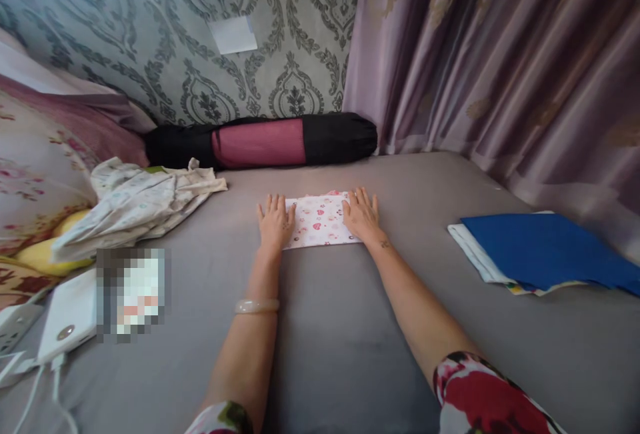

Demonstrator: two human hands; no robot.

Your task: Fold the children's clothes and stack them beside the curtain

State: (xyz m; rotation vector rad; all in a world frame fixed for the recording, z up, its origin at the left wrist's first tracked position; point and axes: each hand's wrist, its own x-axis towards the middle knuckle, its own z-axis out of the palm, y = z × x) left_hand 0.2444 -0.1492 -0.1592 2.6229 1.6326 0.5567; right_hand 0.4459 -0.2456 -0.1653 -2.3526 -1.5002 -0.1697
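A folded white cloth (320,222) printed with pink hearts and small figures lies flat on the grey bed sheet (345,327). On its left end rests my left hand (275,222), fingers spread and palm down. My right hand (361,215) lies flat on the cloth's right end, its fingers stretched out away from me. Neither hand grips the fabric. A little pink edge shows at the cloth's far side.
A black and pink rolled bag (260,143) lies along the wall. Folded blue fabric (545,247) sits on the right. At left are a crumpled pale garment (145,201), a white power bank (70,317) with cables, and a power strip (17,327). Curtains (450,54) hang at right.
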